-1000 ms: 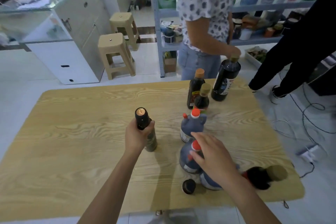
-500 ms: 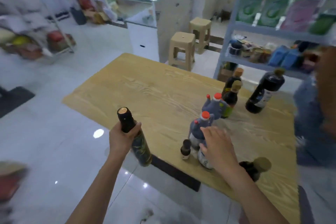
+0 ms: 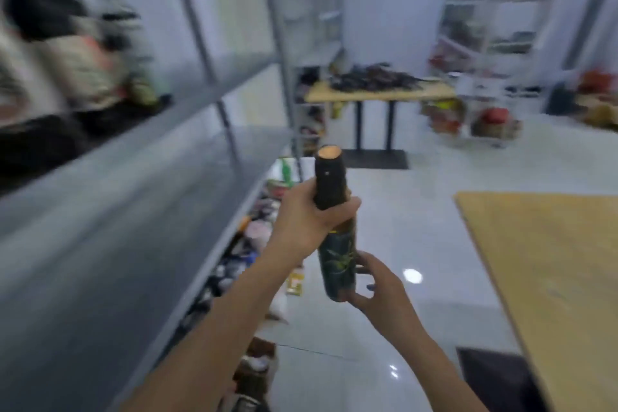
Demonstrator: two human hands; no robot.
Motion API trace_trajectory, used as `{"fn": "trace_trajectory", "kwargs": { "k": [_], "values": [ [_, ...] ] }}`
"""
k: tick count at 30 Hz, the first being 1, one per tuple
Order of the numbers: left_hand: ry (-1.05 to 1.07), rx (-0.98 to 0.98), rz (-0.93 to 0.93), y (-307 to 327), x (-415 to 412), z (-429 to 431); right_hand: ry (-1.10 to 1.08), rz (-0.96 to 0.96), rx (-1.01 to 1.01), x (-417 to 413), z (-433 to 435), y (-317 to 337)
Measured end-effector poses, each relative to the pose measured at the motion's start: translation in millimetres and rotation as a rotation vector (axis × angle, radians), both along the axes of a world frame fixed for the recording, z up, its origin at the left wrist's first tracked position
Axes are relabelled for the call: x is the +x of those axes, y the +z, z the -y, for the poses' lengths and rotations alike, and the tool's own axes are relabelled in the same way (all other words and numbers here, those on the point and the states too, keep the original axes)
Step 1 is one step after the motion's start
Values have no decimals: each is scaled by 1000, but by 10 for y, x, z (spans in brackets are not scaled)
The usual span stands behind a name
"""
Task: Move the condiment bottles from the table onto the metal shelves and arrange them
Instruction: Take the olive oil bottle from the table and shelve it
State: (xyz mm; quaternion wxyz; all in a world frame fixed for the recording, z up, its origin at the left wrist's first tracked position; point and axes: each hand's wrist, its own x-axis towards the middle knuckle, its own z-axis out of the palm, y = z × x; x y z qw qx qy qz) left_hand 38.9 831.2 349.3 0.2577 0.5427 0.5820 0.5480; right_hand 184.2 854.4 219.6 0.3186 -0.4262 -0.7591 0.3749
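Note:
A dark green bottle with a black neck and a gold cap hangs upright in the air in front of me. My left hand grips it round the neck and shoulder. My right hand holds its lower body, fingers curled round the base. The grey metal shelves run along my left, with a wide bare shelf board just left of the bottle. The wooden table lies at the right edge; the other bottles are out of view.
Blurred packets fill the upper shelf at left. Small goods sit on the low shelf under the bottle. A second table with dark items stands ahead. More racks line the far right wall. White tiled floor lies between.
The view has swung left from the table to the shelves. My left hand carried the dark bottle along. My right hand left the red-capped bottles and now holds this bottle's base.

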Motion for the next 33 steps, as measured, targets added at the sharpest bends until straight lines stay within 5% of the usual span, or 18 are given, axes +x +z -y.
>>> {"fn": "trace_trajectory", "kwargs": {
  "k": [5, 13, 24, 33],
  "values": [
    [232, 50, -57, 590, -546, 791, 247, -260, -101, -851, 320, 250],
    [433, 80, -183, 1137, -899, 1116, 565, -389, -24, -1591, 242, 659],
    [478, 169, -124, 1235, -1033, -526, 713, -427, 104, -1944, -1729, 1127],
    [759, 99, -161, 1053, -1409, -1810, 798, -417, 82, -2484, -2875, 1571]
  ]
}}
